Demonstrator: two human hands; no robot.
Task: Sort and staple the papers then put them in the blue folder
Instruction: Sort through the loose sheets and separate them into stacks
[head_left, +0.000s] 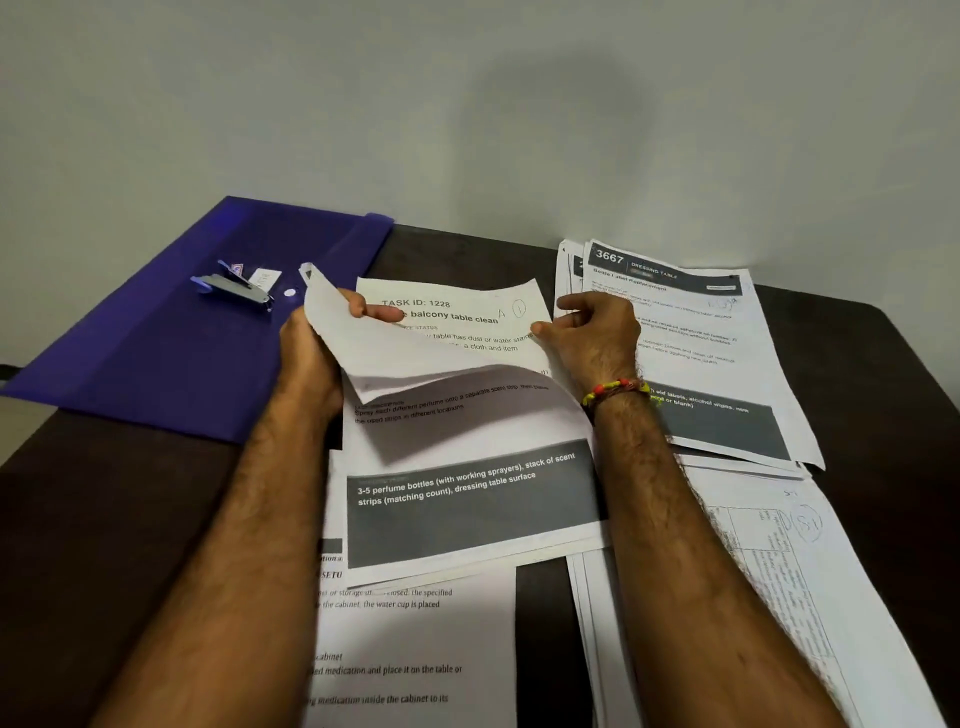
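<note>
We lift the curled white printed paper sheet (415, 332) with our left hand (317, 338) and right hand (587, 332) pinching it, to read and sort it, while the flat blue plastic folder (171, 343) and small silver stapler (234, 288) wait on the dark bench (104, 519).

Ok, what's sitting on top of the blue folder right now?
A stapler lies on the blue folder, with a few small white paper scraps beside it. The left hand and its lifted sheet cover the folder's near right corner.

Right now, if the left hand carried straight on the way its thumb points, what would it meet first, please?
Probably the right hand, which pinches the same lifted sheet. The left hand points its thumb across that sheet towards it; depth is unclear.
</note>
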